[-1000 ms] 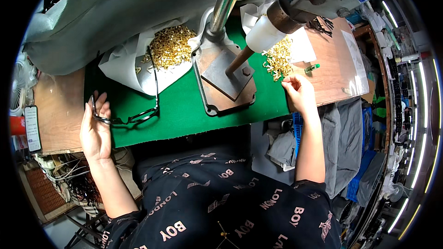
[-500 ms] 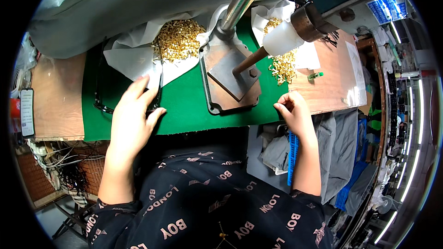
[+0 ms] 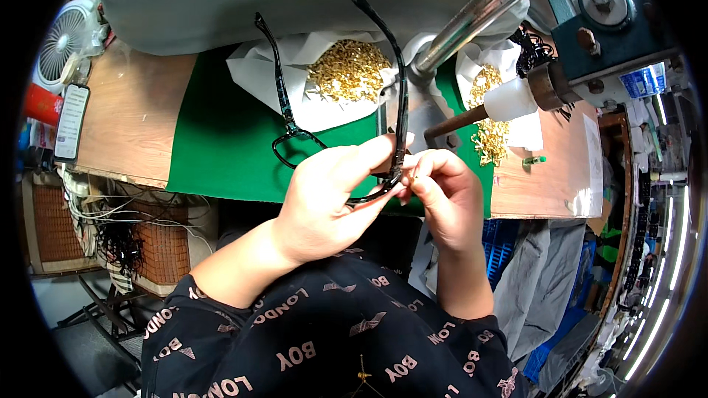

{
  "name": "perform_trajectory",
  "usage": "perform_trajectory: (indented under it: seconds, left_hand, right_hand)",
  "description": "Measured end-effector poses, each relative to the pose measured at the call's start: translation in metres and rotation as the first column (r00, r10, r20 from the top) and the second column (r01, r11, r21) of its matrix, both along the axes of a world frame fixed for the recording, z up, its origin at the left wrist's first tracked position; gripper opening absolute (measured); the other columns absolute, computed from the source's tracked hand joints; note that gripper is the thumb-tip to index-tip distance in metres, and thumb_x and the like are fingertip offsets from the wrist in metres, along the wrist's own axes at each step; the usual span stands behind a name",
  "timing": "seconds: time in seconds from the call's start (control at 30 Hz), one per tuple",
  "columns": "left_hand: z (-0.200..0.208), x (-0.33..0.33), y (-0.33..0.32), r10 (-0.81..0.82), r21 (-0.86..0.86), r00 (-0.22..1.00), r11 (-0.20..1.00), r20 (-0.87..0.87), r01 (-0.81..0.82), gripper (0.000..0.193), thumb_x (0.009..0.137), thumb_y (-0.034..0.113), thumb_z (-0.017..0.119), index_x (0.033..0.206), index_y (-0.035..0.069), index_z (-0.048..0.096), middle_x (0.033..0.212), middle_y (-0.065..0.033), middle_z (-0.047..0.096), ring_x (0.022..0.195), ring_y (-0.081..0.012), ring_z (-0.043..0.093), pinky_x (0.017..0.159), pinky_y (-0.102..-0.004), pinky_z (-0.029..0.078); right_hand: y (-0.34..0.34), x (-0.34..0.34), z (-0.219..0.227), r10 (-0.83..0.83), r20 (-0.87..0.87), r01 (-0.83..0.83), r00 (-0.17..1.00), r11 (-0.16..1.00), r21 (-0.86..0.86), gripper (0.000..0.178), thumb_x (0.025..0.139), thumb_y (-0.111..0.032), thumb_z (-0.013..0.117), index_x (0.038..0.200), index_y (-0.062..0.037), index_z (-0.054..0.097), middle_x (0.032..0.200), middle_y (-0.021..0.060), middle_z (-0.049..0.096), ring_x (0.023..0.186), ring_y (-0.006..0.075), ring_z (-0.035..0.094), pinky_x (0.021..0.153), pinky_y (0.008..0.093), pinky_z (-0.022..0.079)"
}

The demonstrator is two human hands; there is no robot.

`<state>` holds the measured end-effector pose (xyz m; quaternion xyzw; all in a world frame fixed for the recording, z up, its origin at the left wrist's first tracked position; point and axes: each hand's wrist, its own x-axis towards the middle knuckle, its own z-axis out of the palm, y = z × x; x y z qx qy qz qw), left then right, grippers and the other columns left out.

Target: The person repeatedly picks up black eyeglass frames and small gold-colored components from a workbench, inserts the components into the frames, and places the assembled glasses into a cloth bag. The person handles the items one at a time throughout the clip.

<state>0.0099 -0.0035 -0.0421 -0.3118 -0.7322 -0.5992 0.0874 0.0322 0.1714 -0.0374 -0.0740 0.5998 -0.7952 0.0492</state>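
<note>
Glasses frame (image 3: 295, 136) sits in the left hand (image 3: 324, 195), arms pointing away; right hand (image 3: 442, 195) pinches its near corner.

Both forearms rise from the lower edge and meet near the middle of the view, raised toward the camera. The left hand (image 3: 324, 199) lies with its back to the camera, wrist bent slightly, fingers (image 3: 361, 158) stretched out to the right and closed in a grip, the thumb tucked beneath. The right hand (image 3: 446, 195) is curled, its fingertips (image 3: 414, 177) pinched together and touching the left hand's fingertips. The right forearm runs almost straight up; the left slants in from the lower left.
</note>
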Motion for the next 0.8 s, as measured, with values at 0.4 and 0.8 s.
perform_trajectory:
  seconds: [0.4,0.8]
  left_hand:
    - [-0.003,-0.001,-0.005,-0.009,-0.005,0.997,1.000,0.081,0.009,0.055,0.073,-0.001,0.069,0.124,-0.001,0.048,0.086,-0.0114,0.064,0.078,-0.0205,0.065,0.071,-0.0283,0.050]
    - [0.005,-0.006,-0.008,-0.220,-0.118,0.975,0.968,0.020,0.221,0.071,0.070,0.002,0.072,0.133,-0.001,0.039,0.082,-0.0140,0.064,0.068,-0.0262,0.065,0.063,-0.0286,0.050]
  right_hand:
    - [0.003,-0.002,0.017,0.000,0.021,-0.003,1.000,0.989,0.149,0.012,0.079,0.005,0.065,0.088,0.0016,0.056,0.084,0.0043,0.060,0.076,0.0084,0.058,0.068,0.0206,0.048]
    - [0.003,-0.009,0.031,0.170,0.124,-0.170,0.978,0.985,-0.007,0.015,0.079,0.003,0.066,0.088,-0.0016,0.055,0.083,0.0029,0.059,0.075,0.0071,0.058,0.069,0.0192,0.047]
